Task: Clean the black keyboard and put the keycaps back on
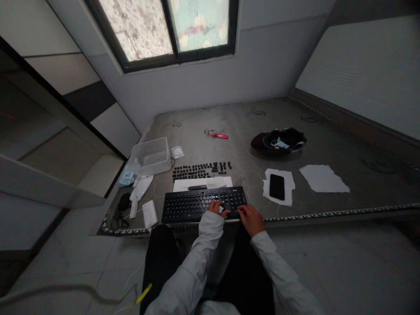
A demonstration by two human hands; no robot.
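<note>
A black keyboard (188,205) lies along the near edge of the covered surface, many of its keycaps off. My left hand (217,207) is over its right half, fingers curled round something small and whitish that is too small to name. At the keyboard's lower right corner, my right hand (252,219) has thumb and fingertips pinched together on the number keys; whatever is between them is hidden. Loose black keycaps (190,171) are laid out in rows behind the keyboard. Between them and the keyboard lies white paper (180,185) with a small dark bar (197,187) on it.
To the left are a clear plastic box (151,156), a small packet (177,152), a white power bank (150,214) and a cable. A phone (277,187) rests on paper at right, near another white sheet (324,178). Farther back are a dark cap (278,142) and a red strip (218,135).
</note>
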